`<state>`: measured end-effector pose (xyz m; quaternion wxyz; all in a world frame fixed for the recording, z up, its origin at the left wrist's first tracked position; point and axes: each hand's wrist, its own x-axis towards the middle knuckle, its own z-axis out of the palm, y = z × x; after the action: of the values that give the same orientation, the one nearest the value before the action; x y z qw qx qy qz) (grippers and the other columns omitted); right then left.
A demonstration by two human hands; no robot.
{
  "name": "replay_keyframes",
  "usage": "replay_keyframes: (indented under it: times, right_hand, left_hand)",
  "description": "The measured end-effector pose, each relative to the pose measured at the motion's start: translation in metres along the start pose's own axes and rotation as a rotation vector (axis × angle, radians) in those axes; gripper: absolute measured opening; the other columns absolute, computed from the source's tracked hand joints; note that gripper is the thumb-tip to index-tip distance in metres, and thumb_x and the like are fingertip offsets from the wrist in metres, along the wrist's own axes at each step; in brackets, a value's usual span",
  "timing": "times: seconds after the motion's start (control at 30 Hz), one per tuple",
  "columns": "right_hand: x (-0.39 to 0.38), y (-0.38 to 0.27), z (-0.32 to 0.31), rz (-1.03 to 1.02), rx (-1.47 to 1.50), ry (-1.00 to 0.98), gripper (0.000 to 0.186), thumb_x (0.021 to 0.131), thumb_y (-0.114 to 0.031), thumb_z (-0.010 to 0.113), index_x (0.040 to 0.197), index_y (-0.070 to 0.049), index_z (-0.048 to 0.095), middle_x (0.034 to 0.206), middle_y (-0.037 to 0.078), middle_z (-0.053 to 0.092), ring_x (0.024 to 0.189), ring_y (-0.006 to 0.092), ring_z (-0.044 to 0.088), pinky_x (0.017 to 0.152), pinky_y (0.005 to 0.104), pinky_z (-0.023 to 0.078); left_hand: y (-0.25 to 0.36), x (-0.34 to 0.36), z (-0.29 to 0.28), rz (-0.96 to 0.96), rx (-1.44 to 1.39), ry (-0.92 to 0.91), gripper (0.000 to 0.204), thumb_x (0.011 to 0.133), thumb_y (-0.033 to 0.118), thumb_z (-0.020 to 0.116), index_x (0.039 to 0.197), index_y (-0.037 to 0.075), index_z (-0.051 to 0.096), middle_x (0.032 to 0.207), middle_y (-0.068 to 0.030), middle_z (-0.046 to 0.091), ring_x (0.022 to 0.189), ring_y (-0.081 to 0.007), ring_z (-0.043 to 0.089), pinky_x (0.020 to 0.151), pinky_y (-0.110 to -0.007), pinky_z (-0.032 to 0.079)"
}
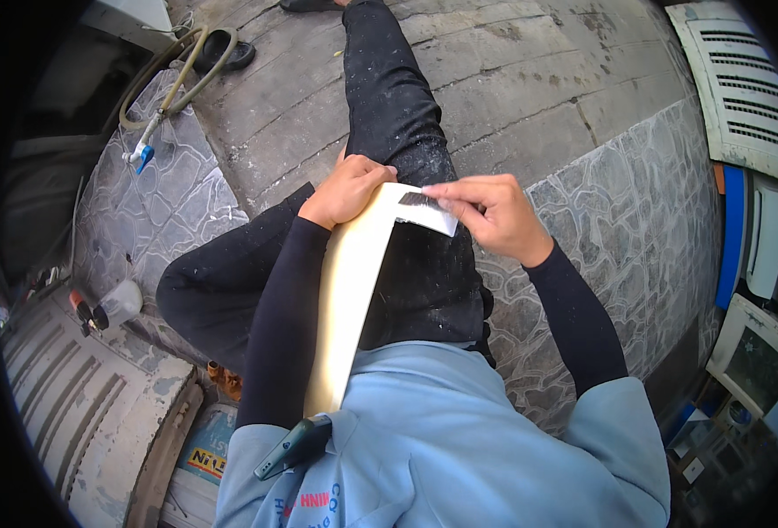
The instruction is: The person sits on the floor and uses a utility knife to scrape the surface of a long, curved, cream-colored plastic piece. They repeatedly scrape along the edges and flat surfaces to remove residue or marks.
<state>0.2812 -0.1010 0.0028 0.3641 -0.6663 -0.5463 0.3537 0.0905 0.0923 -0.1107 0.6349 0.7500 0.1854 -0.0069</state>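
Note:
A long, slightly curved cream panel (354, 290) leans across my lap, its near end against my blue shirt. My left hand (349, 189) is closed over the panel's far end, knuckles up. At that end a short, silvery flat piece (433, 218) with a dark patch sticks out to the right; I cannot tell if it is part of the panel or attached to it. My right hand (488, 211) pinches the far right edge of this piece between thumb and fingers. Below both lie my black trousers, speckled with white dust.
A hose (176, 92) with a blue-handled valve (145, 157) lies at the far left beside a dark shoe (222, 53). Worn slatted covers stand at the near left (81, 414) and far right (750, 88). A clear-cupped tool (116, 304) sits at left. A dark phone-like object (294, 447) hangs at my chest.

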Motion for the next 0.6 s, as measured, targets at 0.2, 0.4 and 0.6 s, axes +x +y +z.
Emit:
replay_keyframes:
  times: [0.2,0.4,0.6]
  right_hand:
    - [-0.006,0.000,0.003,-0.012,0.028,0.015,0.023,0.099,-0.002,0.072,0.119,-0.002,0.084,0.102,0.019,0.083,0.086,0.0228,0.081,0.077,0.0325,0.061]
    - [-0.010,0.001,0.008,-0.037,0.038,0.038,0.021,0.098,-0.004,0.074,0.116,-0.003,0.084,0.097,0.020,0.082,0.082,0.0271,0.081,0.073,0.0331,0.061]
    - [0.013,0.006,0.001,-0.034,0.015,0.015,0.022,0.099,-0.003,0.072,0.117,-0.001,0.084,0.104,0.020,0.083,0.091,0.0241,0.083,0.081,0.0327,0.063]
  left_hand:
    - [0.001,-0.001,0.002,-0.030,0.027,0.007,0.047,0.109,0.027,0.053,0.094,-0.010,0.077,0.080,-0.0176,0.076,0.074,-0.0213,0.068,0.078,-0.035,0.053]
    - [0.007,-0.005,0.005,-0.069,0.078,-0.020,0.047,0.109,0.029,0.053,0.098,-0.009,0.078,0.079,-0.0207,0.075,0.072,-0.0266,0.066,0.084,-0.038,0.052]
    - [-0.003,-0.004,0.006,0.029,0.071,0.055,0.048,0.110,0.029,0.051,0.097,-0.010,0.076,0.082,-0.0209,0.074,0.076,-0.0277,0.065,0.082,-0.037,0.052]
